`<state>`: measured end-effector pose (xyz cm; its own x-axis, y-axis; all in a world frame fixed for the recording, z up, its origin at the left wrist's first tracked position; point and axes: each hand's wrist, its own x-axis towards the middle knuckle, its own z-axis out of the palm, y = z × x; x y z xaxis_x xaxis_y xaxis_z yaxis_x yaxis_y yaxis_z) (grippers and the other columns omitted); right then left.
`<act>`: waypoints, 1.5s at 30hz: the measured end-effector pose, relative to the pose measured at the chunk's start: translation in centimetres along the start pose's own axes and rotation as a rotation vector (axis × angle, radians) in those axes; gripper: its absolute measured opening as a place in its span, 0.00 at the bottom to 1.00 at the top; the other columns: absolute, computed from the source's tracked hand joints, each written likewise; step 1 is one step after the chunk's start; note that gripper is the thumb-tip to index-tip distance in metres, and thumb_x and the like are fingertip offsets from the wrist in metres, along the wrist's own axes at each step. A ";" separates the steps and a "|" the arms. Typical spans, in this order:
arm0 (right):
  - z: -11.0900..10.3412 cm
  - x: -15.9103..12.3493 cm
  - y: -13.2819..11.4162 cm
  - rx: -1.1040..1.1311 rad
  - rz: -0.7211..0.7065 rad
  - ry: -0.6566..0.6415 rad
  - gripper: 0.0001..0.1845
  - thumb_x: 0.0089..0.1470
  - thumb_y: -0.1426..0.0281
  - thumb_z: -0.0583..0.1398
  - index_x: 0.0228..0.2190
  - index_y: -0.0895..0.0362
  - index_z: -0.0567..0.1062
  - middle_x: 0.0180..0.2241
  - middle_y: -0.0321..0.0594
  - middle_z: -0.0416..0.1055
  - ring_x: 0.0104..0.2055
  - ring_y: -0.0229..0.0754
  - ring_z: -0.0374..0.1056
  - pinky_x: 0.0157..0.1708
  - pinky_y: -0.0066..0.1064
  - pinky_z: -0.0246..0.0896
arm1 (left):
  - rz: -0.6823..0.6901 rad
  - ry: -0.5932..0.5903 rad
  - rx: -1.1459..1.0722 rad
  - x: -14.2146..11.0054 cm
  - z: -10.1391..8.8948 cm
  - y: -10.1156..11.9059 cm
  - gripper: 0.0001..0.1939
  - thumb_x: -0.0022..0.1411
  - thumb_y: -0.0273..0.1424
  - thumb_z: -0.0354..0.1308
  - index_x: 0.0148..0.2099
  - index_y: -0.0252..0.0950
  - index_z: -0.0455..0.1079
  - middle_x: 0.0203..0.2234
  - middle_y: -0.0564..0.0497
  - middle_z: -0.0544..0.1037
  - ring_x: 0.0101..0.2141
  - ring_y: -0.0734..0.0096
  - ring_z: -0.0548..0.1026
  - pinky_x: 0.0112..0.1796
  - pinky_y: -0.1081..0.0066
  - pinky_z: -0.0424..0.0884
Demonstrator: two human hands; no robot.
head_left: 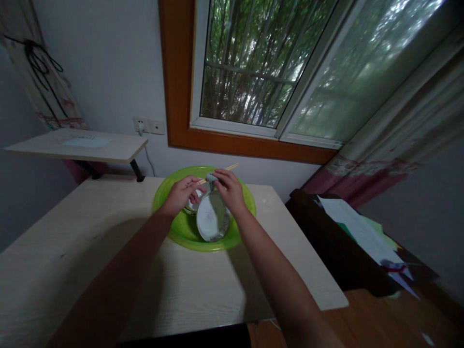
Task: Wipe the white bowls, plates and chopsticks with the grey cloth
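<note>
Above a green basin (174,237), my left hand (183,193) pinches one end of a pair of light wooden chopsticks (232,166). My right hand (228,188) presses a small grey-blue cloth (211,178) around their middle, and the far ends stick out to the upper right. Below my hands, a white plate or shallow bowl (210,217) leans tilted inside the basin. Beside it, partly hidden by my left hand, sits a white bowl (192,207). Whether the cloth is a rag or a sponge is hard to tell.
The basin stands on a pale wooden table (203,285) against the wall. A raised shelf (83,145) with a paper on it is at the left. A wall socket (148,126) and a window are behind. On the right, papers (358,232) lie on a dark piece of furniture.
</note>
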<state>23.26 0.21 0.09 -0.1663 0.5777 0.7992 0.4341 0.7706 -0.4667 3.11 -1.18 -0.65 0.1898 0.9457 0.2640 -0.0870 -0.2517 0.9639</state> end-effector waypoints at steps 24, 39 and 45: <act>-1.2 0.5 1.3 -0.085 0.144 0.346 0.11 0.60 0.70 0.58 0.42 0.53 0.79 0.49 0.46 0.73 0.52 0.46 0.69 0.50 0.42 0.70 | 0.058 0.140 0.089 0.0 -0.1 0.3 0.11 0.61 0.36 0.57 0.40 0.34 0.72 0.26 0.51 0.79 0.16 0.78 0.68 0.17 0.77 0.61; 0.9 -0.1 -1.4 0.021 -0.100 -0.117 0.13 0.61 0.72 0.59 0.46 0.49 0.79 0.49 0.42 0.76 0.53 0.43 0.71 0.56 0.40 0.67 | 0.020 0.044 0.020 0.1 0.0 0.1 0.13 0.59 0.37 0.59 0.42 0.34 0.70 0.27 0.50 0.80 0.15 0.76 0.71 0.17 0.76 0.61; -0.1 0.4 -0.4 -0.029 0.080 0.163 0.12 0.61 0.70 0.58 0.43 0.52 0.80 0.48 0.45 0.75 0.51 0.44 0.71 0.51 0.39 0.71 | 0.017 0.042 0.057 -0.3 0.2 0.7 0.12 0.61 0.38 0.59 0.40 0.33 0.70 0.26 0.51 0.79 0.15 0.78 0.69 0.17 0.77 0.60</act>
<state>23.08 0.09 0.65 0.0139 0.5836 0.8119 0.4657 0.7148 -0.5217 3.23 -1.67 -0.09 0.1478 0.9487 0.2796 -0.0342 -0.2777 0.9601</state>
